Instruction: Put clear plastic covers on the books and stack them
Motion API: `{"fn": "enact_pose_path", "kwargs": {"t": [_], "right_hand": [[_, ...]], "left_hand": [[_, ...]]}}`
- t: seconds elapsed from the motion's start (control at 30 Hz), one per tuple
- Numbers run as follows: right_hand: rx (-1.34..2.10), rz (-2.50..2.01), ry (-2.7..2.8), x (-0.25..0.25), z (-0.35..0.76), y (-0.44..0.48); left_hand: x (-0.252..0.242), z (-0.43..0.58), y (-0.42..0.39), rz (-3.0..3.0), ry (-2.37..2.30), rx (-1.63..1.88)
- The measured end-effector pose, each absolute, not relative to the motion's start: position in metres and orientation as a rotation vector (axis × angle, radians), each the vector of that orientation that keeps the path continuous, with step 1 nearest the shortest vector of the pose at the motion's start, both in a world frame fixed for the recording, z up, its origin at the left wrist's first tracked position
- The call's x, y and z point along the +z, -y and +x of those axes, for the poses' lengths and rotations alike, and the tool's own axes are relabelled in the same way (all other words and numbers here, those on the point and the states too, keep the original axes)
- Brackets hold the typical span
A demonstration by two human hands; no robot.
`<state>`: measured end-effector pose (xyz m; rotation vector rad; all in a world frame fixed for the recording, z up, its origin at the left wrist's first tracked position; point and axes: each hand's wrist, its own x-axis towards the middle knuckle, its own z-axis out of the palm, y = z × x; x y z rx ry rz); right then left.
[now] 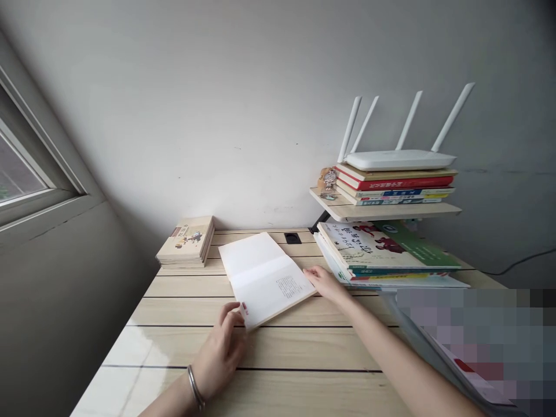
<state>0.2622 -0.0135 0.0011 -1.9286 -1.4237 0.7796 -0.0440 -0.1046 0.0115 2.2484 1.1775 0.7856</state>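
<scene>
An open book [264, 269] is laid on the middle of the desk [304, 353], and from it the clock directions are counted, with twelve o'clock set toward the wall [234, 116]. Mostly white pages are shown; a block of small print is carried on the nearer page, and a small reddish mark is seen by its near-left corner.

At three o'clock the book's right edge is touched by the fingertips of the right hand [324, 282]; whether the edge is pinched cannot be told. At seven o'clock the left hand [228, 336] is held with half-curled fingers just beside the near-left corner; whether the book is touched or gripped by it cannot be told. A silver bracelet [195, 387] is worn on the left wrist.

At ten o'clock a stack of small books [185, 243] is placed, with an illustrated cover on top. At one o'clock a black square fitting [292, 238] is set into the desk. Between two and three o'clock larger books [386, 249] are piled. Above them a small shelf [399, 212] is mounted, on which more books [391, 184] are stacked beside a small ornament [327, 180]. These are topped by a white router [399, 160], by which four antennas are borne. At four o'clock the view is blurred by pixels.
</scene>
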Motion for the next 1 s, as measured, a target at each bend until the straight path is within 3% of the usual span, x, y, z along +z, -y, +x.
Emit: {"fn": "enact_pose_path", "kwargs": {"t": [0.1, 0.2, 0.33, 0.4, 0.5, 0.6, 0.8, 1.0], "right_hand": [[1.052, -1.735, 1.348, 0.018, 0.266, 0.012], [1.416, -1.264, 1.106, 0.039, 0.261, 0.005], [1.539, -0.877, 0.979, 0.06, 0.238, -0.022], [1.427, -0.993, 1.178, 0.059, 0.222, -0.039], [0.954, -1.378, 1.701, 0.047, 0.2, -0.059], [0.656, -1.53, 1.92, 0.029, 0.186, -0.069], [0.538, -1.629, 1.918, 0.01, 0.183, -0.075], [0.604, -1.906, 1.511, 0.007, 0.202, -0.101]], "left_hand": [[0.017, -0.048, 0.105, 2.141, -1.075, 0.967], [0.023, -0.049, 0.097, 2.263, -1.037, 1.073], [0.028, -0.036, 0.059, 2.617, -1.191, 0.964], [0.026, -0.026, 0.032, 2.747, -1.354, 0.769], [0.02, -0.015, -0.004, 2.749, -1.585, 0.364], [0.013, -0.009, -0.025, 2.78, -1.725, 0.176], [0.022, 0.002, -0.04, 2.972, -1.72, -0.105], [0.035, 0.019, -0.045, 2.954, -1.721, -0.415]]}}
